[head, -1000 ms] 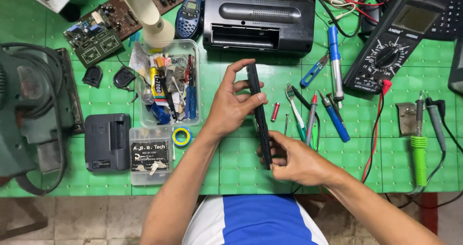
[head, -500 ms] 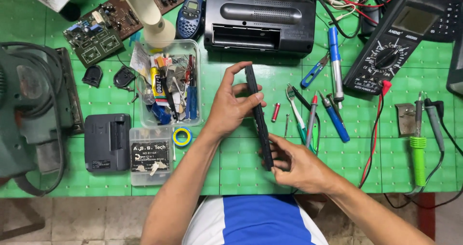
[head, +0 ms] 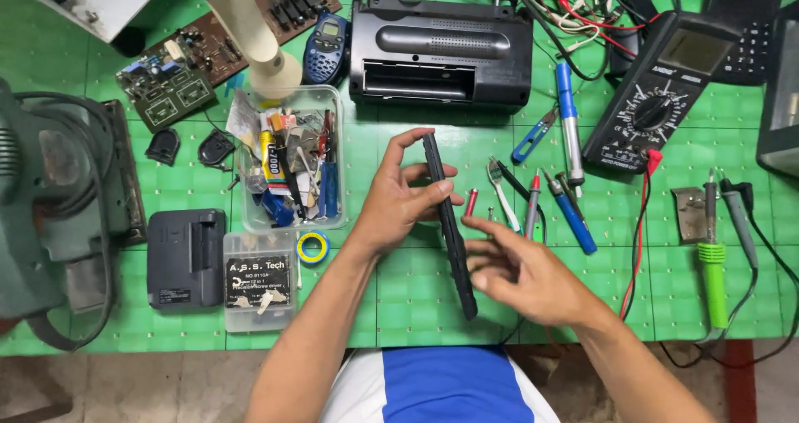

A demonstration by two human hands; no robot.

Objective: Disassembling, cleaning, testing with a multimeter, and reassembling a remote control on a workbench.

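Since the earlier frame, the right hand (head: 528,277) let go of the black panel (head: 449,223) and now hovers open beside it. The left hand (head: 399,202) grips the panel alone above the green surface (head: 416,298); the black radio (head: 441,52) lies apart, not yet rejoined.

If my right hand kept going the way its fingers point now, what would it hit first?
The right hand points left, toward the long black panel that the left hand holds. It would likely meet that panel first; the fingertips look just short of it, though depth is unclear.

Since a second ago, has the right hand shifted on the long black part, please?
Yes. The right hand has left the long black part, moving right toward the screwdrivers; the left hand holds it.
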